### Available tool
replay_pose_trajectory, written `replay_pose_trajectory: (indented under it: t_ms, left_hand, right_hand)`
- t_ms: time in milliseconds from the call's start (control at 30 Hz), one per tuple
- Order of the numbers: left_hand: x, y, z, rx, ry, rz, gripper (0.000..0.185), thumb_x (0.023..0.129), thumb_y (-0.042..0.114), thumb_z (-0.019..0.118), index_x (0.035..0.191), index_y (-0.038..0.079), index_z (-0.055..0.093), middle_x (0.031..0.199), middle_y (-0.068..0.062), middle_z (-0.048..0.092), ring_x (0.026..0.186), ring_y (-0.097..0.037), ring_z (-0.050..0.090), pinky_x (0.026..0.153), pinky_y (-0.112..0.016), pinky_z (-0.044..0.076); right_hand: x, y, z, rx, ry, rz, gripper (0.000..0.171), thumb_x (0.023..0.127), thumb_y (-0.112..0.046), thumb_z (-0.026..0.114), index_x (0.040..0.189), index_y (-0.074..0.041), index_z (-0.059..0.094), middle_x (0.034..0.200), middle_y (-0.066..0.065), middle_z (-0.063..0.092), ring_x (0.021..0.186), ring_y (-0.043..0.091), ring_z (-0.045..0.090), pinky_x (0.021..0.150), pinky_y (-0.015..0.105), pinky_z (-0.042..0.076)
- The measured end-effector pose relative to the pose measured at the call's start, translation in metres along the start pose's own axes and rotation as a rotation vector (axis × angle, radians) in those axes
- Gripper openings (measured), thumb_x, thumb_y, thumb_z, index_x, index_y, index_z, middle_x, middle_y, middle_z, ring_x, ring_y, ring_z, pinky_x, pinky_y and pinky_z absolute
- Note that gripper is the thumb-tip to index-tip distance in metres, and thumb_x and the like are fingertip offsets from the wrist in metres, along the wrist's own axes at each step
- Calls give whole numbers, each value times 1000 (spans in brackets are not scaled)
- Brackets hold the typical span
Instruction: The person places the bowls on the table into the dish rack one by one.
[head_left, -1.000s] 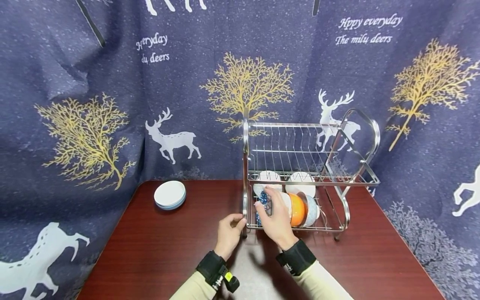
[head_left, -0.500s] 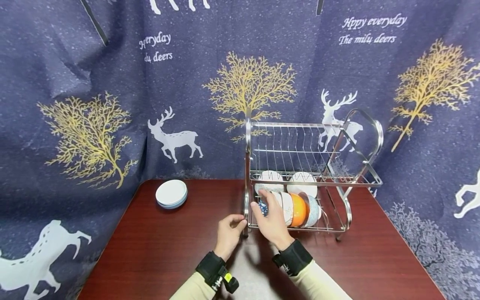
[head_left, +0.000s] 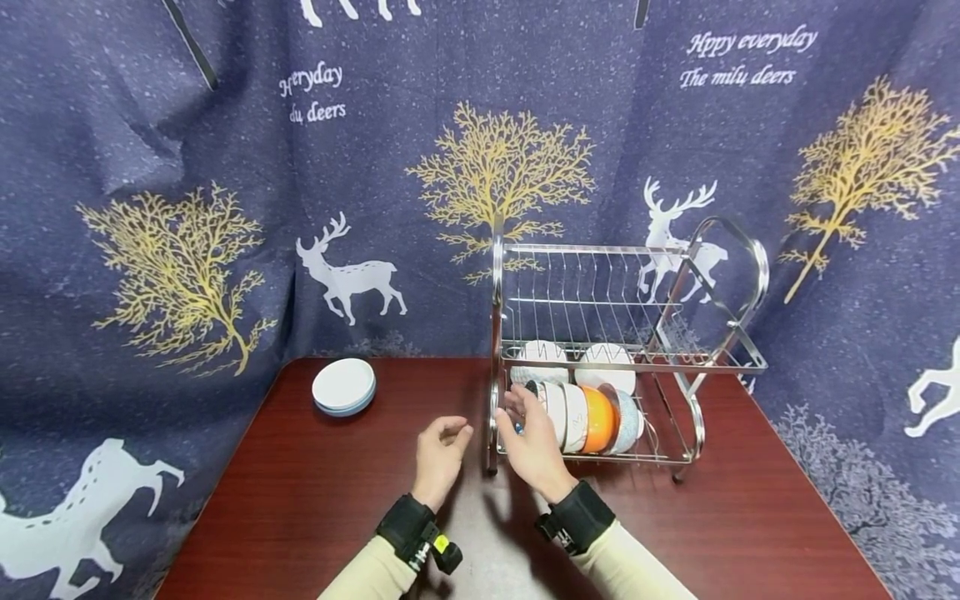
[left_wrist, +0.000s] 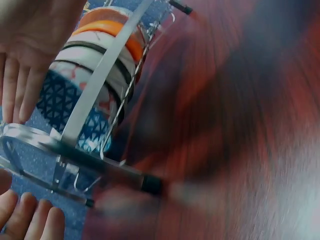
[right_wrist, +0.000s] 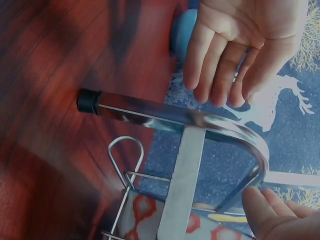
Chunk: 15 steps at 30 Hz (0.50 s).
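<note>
A two-tier chrome dish rack (head_left: pixel 720 367) stands on the table. In its lower tier a row of bowls stands on edge: a blue patterned bowl (left_wrist: pixel 60 100) at the left end, white ones, an orange bowl (head_left: pixel 597 419) and a speckled pale-blue bowl (head_left: pixel 624 421). My right hand (head_left: pixel 534 450) hovers in front of the row's left end, fingers extended and holding nothing. It partly hides the blue patterned bowl in the head view. Just left of the rack's leg, my left hand (head_left: pixel 439 458) is apart from the metal, fingers loosely bent with nothing in them.
Two white bowls (head_left: pixel 606 367) sit behind the row in the lower tier. At the table's back left is a stack of white plates or shallow dishes (head_left: pixel 343 383) with blue outsides. A dark blue patterned curtain (head_left: pixel 435 317) hangs behind the brown table (head_left: pixel 300 500).
My left hand has come off the rack's left leg and moved left. My right hand has drawn left and slightly down from the bowls, uncovering more white ones.
</note>
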<state>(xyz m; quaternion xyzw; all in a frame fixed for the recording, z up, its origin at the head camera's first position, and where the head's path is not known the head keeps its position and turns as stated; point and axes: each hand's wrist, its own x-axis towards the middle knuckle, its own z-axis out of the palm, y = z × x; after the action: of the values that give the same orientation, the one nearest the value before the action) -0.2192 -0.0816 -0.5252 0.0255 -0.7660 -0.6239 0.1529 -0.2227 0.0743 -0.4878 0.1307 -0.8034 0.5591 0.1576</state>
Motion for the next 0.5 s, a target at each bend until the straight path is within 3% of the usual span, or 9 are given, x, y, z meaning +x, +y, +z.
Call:
replay_pose_trajectory:
  t_ms: [267,500]
  left_hand:
    - [19,-8,-28,133,91,-20,15,86,11,70,100,4,69,94,-9,69,84,-24,67,66,-31,53]
    - [39,-14,-57,243,158,15,18,85,11,70,100,1,69,93,-13,70,82,-26,69,70,-37,54]
  right_hand:
    - [-2,4,6,-91,-27,-13,38,93,-6,59,129,5,49,116,15,62,105,24,61,90,36,50]
    - [-4,7,11,-168,-34,-7,38,92,-7,59,128,3,51,112,15,63,101,25,61,88,41,49]
